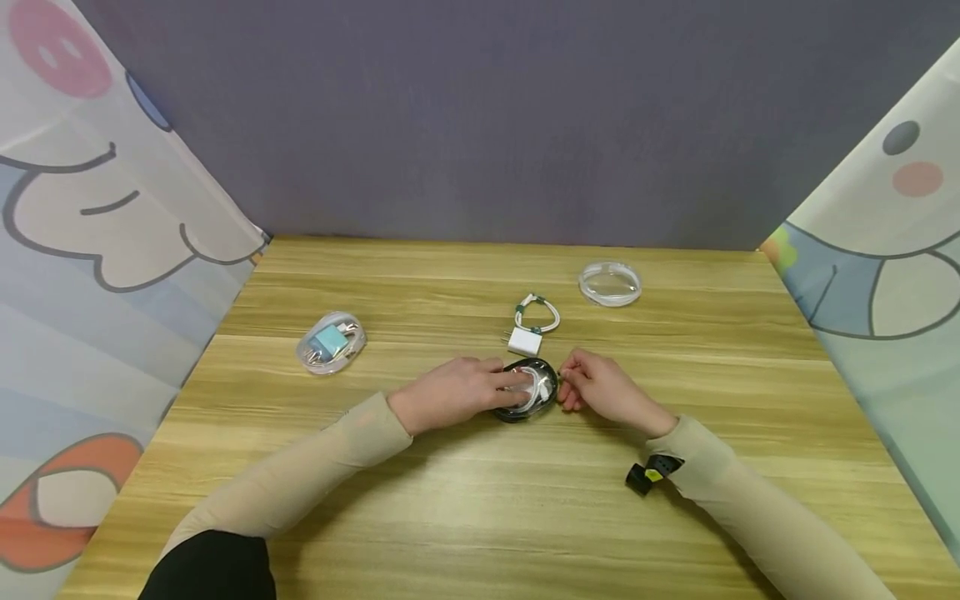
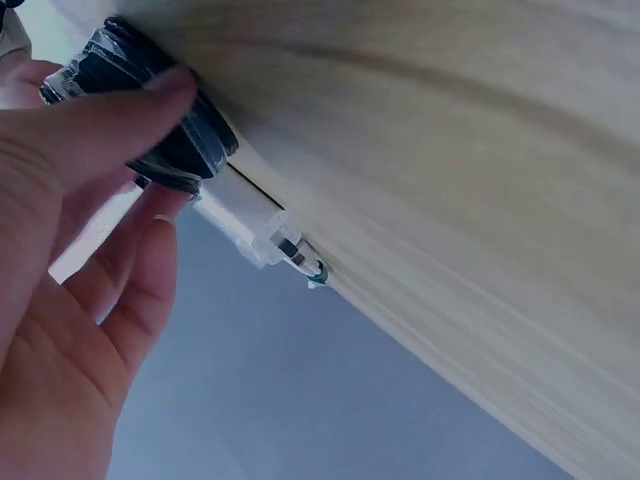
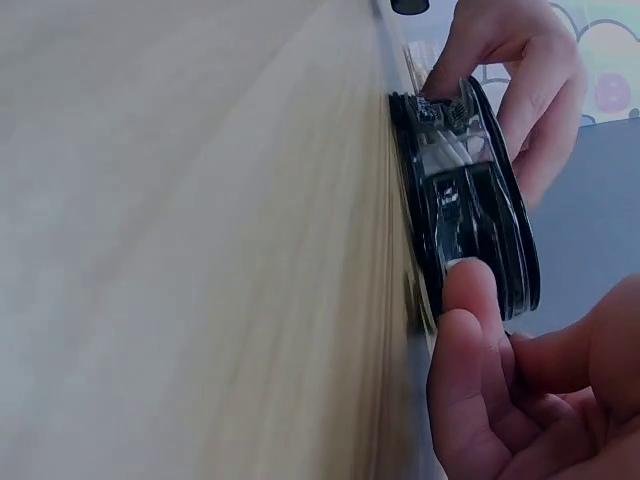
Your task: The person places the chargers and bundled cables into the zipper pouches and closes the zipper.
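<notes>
"Black sleeve (image 1: 210,571) nearest. Hands?"

"Left hand (image 1: 457,390) grips the pouch (image 3: 465,210) beside the charger (image 1: 524,342); right hand (image 1: 602,388), fingers curled, pinches the pouch's rim."

"Risk?"

"A hard tug, if the left slackens, could skid it."

Behind the left hand (image 1: 453,392), a hand could pass along the desk (image 1: 750,358), between the left clear case (image 1: 331,342) and the white charger (image 1: 525,342). This charger and the looped white cable (image 1: 553,313) block the far side of the black case (image 1: 540,390); the left hand and the right hand (image 1: 603,387) obstruct its sides. Between the sleeves (image 1: 300,477), its near side is free.
</notes>
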Demonstrator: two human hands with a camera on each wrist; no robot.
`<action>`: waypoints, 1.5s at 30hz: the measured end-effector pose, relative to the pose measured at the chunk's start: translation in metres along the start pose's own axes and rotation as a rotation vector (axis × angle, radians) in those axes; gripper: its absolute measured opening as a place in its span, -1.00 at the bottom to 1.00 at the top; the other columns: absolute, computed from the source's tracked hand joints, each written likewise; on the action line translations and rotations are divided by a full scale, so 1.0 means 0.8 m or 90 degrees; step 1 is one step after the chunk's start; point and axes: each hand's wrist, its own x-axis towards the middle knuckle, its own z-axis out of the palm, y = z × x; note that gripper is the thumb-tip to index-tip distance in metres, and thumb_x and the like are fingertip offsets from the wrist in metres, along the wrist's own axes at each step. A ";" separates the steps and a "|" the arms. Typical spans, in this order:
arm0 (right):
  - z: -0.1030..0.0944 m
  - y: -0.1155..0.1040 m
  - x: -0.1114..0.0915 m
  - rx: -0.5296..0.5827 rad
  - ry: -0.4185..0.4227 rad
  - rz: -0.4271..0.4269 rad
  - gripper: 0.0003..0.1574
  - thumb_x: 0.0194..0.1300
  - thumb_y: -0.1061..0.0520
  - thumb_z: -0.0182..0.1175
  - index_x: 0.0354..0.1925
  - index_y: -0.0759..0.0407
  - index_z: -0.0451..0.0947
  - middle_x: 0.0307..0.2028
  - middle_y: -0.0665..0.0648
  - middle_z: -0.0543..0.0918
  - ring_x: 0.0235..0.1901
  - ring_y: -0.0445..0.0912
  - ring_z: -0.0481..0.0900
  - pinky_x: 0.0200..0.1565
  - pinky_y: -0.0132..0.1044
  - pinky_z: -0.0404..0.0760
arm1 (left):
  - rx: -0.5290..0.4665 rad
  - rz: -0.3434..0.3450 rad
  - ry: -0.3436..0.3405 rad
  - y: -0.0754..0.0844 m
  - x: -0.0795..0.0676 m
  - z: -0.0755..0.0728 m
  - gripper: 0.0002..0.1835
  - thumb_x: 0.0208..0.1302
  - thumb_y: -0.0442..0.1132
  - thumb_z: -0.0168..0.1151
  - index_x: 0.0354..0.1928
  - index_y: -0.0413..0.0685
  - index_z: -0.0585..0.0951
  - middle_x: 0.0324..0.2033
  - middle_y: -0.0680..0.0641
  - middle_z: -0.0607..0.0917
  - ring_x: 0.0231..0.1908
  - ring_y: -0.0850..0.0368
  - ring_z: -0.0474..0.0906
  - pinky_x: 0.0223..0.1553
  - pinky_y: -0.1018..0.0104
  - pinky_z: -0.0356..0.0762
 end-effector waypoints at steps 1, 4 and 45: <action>0.001 -0.001 0.001 0.000 0.003 0.001 -0.83 0.54 0.31 -0.05 -0.23 0.36 0.44 -0.48 0.16 0.66 -0.52 -0.03 0.66 -0.46 -0.24 0.66 | 0.007 0.008 0.001 0.001 0.001 0.001 -0.54 0.36 -0.24 0.27 0.27 0.28 0.58 0.37 0.14 0.43 -0.02 0.09 0.54 -0.32 0.28 0.58; 0.002 -0.003 0.005 -0.005 0.004 0.004 -0.82 0.54 0.31 -0.06 -0.22 0.35 0.45 -0.48 0.15 0.65 -0.51 -0.03 0.66 -0.45 -0.24 0.66 | 0.014 0.014 -0.015 0.002 0.003 0.003 -0.45 0.31 -0.22 0.32 0.33 0.34 0.53 0.44 0.17 0.33 -0.06 0.08 0.52 -0.40 0.30 0.53; -0.008 0.007 -0.012 0.085 -0.138 0.013 -0.78 0.55 0.25 -0.06 -0.13 0.44 0.41 -0.42 0.24 0.68 -0.48 0.03 0.67 -0.40 -0.14 0.70 | -0.079 -0.046 -0.054 0.004 0.001 0.000 -0.39 0.26 -0.13 0.38 0.36 0.28 0.51 0.41 0.18 0.37 -0.17 0.07 0.43 -0.27 0.29 0.53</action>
